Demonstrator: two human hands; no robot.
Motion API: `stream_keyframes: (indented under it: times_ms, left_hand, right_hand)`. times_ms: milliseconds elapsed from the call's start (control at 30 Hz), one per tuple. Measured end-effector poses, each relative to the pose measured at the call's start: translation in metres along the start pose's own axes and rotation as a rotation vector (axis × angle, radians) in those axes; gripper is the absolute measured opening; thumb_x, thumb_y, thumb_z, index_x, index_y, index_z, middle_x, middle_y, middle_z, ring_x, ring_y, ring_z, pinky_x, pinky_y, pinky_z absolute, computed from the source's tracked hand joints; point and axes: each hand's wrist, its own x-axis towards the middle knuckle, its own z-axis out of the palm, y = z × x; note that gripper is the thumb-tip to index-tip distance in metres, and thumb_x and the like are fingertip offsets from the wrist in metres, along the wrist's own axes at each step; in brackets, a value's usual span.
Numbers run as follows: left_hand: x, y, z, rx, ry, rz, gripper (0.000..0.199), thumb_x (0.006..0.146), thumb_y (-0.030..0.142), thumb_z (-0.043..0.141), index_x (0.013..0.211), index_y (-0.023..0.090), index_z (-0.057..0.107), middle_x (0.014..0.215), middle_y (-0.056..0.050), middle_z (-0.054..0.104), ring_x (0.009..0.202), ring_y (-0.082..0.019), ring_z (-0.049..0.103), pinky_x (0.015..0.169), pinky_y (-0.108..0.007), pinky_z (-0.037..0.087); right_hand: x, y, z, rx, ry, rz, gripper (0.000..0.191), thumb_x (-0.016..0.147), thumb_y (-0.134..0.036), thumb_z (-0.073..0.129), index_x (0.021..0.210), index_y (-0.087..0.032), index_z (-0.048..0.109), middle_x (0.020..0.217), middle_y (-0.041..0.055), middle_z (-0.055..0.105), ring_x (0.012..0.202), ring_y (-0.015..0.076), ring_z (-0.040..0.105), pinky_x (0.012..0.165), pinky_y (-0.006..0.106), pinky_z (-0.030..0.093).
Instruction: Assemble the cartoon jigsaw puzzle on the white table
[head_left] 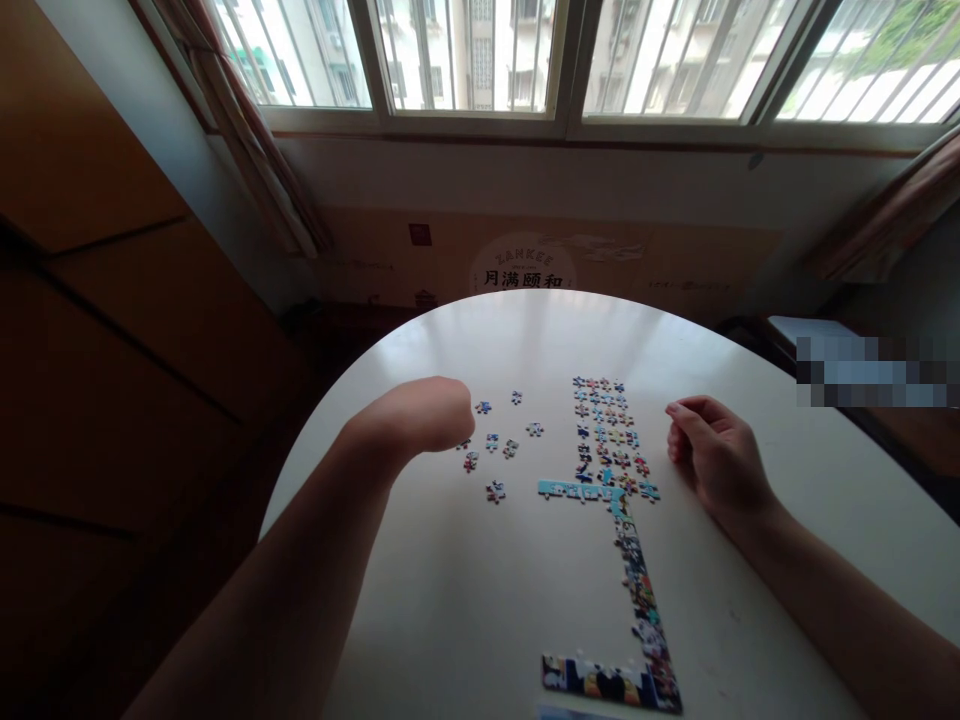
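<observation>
My left hand is bent over at the wrist beside several loose jigsaw pieces. Its fingers are turned away and hidden, so what they do does not show. To the right, my right hand is closed, with thumb and forefinger pressed together; anything between them is too small to make out. Rows of separate puzzle pieces lie just left of that hand. Below them, a joined puzzle border runs down the right side, with a light blue strip at its top and a dark strip at its bottom.
All the pieces rest on a round white table. Beyond its far edge stands a tan box or panel with printed characters, under barred windows. A wooden cabinet is at the left. Something bluish shows at the bottom edge.
</observation>
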Motion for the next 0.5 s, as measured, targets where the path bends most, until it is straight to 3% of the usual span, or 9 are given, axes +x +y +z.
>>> stream_keyframes:
  times_ms: [233, 400, 500]
  left_hand:
    - [0.005, 0.003, 0.004, 0.030, 0.117, 0.228, 0.030, 0.079, 0.030, 0.064, 0.106, 0.025, 0.075, 0.097, -0.007, 0.075, 0.079, -0.023, 0.065, 0.065, -0.031, 0.043]
    - [0.007, 0.010, 0.008, 0.062, 0.091, 0.326, 0.032, 0.078, 0.035, 0.070, 0.108, 0.024, 0.075, 0.110, -0.007, 0.074, 0.092, -0.024, 0.066, 0.069, -0.030, 0.044]
    - [0.010, 0.014, 0.012, 0.089, 0.060, 0.315, 0.029, 0.075, 0.033, 0.071, 0.101, 0.022, 0.076, 0.102, -0.008, 0.075, 0.086, -0.023, 0.065, 0.065, -0.029, 0.042]
  right_hand:
    - [0.002, 0.004, -0.002, -0.023, -0.015, -0.022, 0.024, 0.081, -0.039, 0.076, 0.078, -0.020, 0.061, 0.052, -0.0052, 0.052, 0.042, 0.0082, 0.044, 0.039, 0.018, 0.035]
    - [0.002, 0.005, -0.002, -0.034, -0.018, -0.049, 0.023, 0.082, -0.038, 0.075, 0.078, -0.020, 0.061, 0.051, -0.0052, 0.052, 0.042, 0.0084, 0.044, 0.039, 0.019, 0.034]
    - [0.001, 0.004, -0.001, -0.033, -0.024, -0.051, 0.023, 0.081, -0.038, 0.075, 0.077, -0.020, 0.060, 0.051, -0.0055, 0.051, 0.042, 0.0080, 0.043, 0.039, 0.019, 0.034]
